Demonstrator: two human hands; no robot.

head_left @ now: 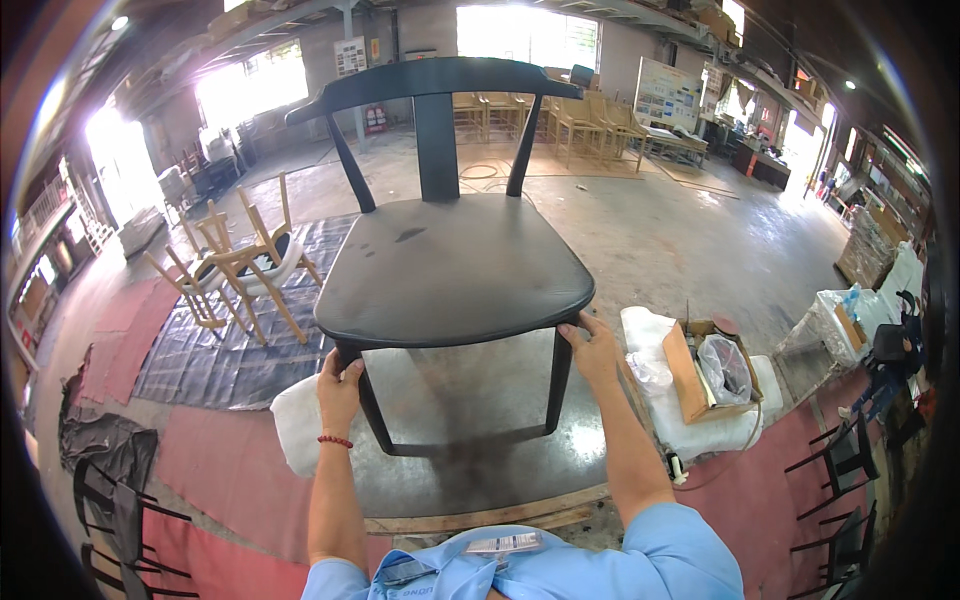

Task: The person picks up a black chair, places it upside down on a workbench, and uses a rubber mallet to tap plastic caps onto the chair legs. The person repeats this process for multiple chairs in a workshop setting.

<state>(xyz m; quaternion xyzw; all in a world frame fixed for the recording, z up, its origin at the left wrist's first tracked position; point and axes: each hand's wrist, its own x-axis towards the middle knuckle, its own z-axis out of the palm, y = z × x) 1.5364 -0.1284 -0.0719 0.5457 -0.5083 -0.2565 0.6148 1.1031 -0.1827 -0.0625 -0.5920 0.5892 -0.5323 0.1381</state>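
Note:
A black chair with a curved top rail, a flat central back slat and a smooth dark seat stands upright before me, its front facing me. Darker marks show on the seat near the back left. My left hand is closed round the top of the front left leg, just under the seat. At the front right corner my right hand grips the top of the other front leg, fingers partly behind it. The front legs come down on a grey, shiny surface with a wooden edge. The rear legs are mostly hidden by the seat.
Upturned wooden chairs lie on a dark sheet at left. An open cardboard box rests on white padding at right. Black chairs stand at lower right, others at lower left. Pale wooden chairs line the back.

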